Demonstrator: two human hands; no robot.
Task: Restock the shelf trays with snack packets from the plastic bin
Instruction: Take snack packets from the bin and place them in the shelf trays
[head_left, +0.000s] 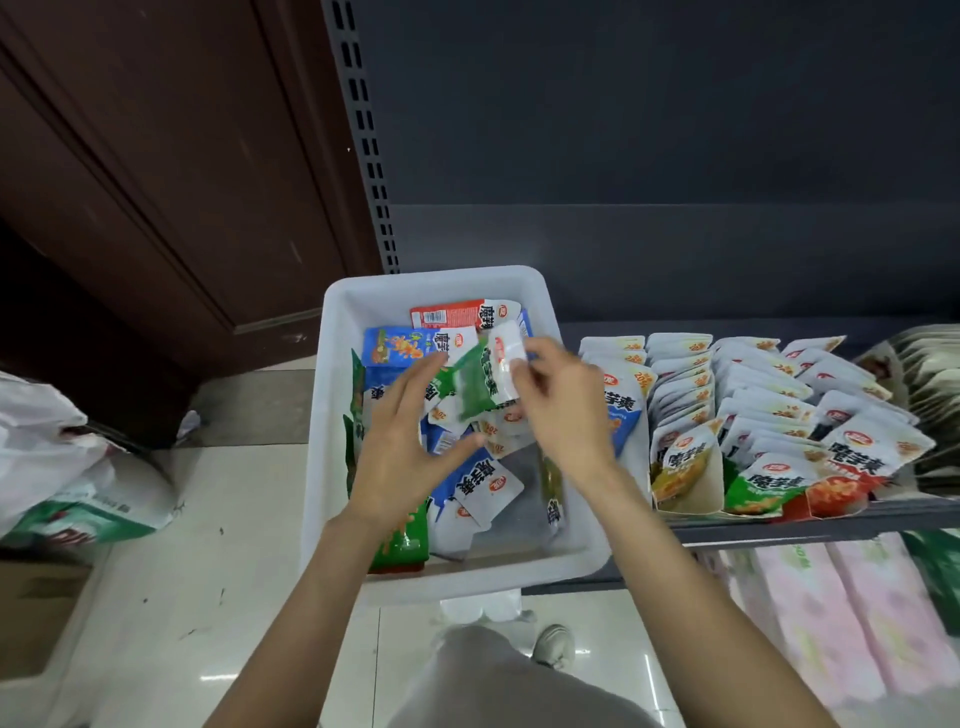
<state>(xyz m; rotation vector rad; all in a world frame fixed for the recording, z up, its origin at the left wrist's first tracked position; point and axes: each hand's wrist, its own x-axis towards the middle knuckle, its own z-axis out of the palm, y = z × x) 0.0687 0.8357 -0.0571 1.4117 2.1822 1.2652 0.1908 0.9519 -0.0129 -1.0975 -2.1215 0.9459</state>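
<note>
A white plastic bin (332, 364) stands at the shelf's left end, holding several blue, green, red and white snack packets (483, 483). My right hand (566, 405) pinches a green and white packet (483, 382) above the bin's middle. Just left of that packet, my left hand (405, 447) hovers over the bin with fingers spread and nothing in it. Right of the bin, shelf trays (691, 504) hold upright rows of packets (769, 410) with yellow, green and red fronts.
A slotted grey upright (363, 135) and a dark back panel rise behind the shelf. Pink and white packs (841, 613) lie on the lower shelf. White and green bags (67, 467) sit on the tiled floor at left, beside a dark wooden door (156, 182).
</note>
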